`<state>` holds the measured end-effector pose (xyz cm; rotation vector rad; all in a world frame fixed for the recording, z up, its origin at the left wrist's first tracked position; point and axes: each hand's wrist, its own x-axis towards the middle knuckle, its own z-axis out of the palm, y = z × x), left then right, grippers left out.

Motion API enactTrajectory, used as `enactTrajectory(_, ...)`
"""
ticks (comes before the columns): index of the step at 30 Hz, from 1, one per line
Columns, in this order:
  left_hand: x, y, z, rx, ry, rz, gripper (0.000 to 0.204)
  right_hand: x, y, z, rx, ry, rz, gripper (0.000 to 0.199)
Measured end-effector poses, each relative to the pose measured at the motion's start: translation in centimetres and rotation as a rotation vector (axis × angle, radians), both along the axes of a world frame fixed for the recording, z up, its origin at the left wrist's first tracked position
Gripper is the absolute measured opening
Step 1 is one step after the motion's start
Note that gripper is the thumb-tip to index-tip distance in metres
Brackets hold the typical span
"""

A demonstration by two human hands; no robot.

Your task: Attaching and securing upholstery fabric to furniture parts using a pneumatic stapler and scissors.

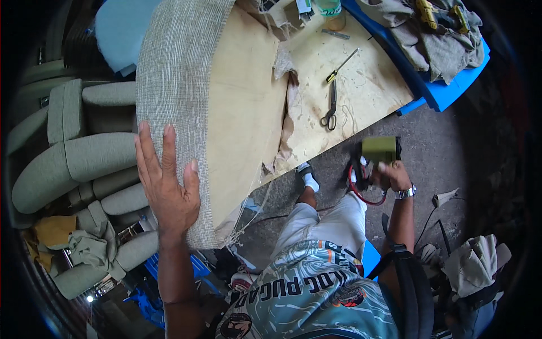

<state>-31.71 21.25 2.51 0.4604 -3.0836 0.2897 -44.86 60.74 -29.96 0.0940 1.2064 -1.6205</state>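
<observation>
My left hand (169, 189) lies flat with fingers spread on a strip of grey-beige woven fabric (178, 73). That fabric covers the curved edge of a large padded piece, whose pale inner face (243, 107) shows beside it. Off the table's near edge, at the right, my right hand (397, 176) is closed round an olive-green staple gun (379, 148), slightly blurred. A red air hose (370, 200) curves below it. The staple gun is held in the air, apart from the fabric.
On the wooden tabletop (367, 85) lie scissors (329, 110) and a screwdriver (342, 65). Grey upholstered seat pieces (104, 155) are stacked at left. Blue plastic (463, 79) with draped cloth (446, 53) stands far right. Bundled cloth (473, 265) sits lower right.
</observation>
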Motion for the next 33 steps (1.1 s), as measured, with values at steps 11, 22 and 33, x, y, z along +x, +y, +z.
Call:
enactTrajectory(11, -0.6, 0.8, -0.4, 0.012, -0.002, 0.005, 0.068, -12.0, -11.5, -11.0, 0.964, 1.508, 0.006, 0.045)
enactTrajectory(22, -0.4, 1.1, 1.0, 0.046, 0.012, 0.040, 0.064, -0.4, -22.1, -11.4, 0.958, 0.881, 0.438, 0.029)
enactTrajectory(33, 5.2, -1.5, 5.1, 0.191, 0.087, 0.008, 0.055, 5.5, -19.8, -5.9, 0.790, 0.257, -0.081, 0.027)
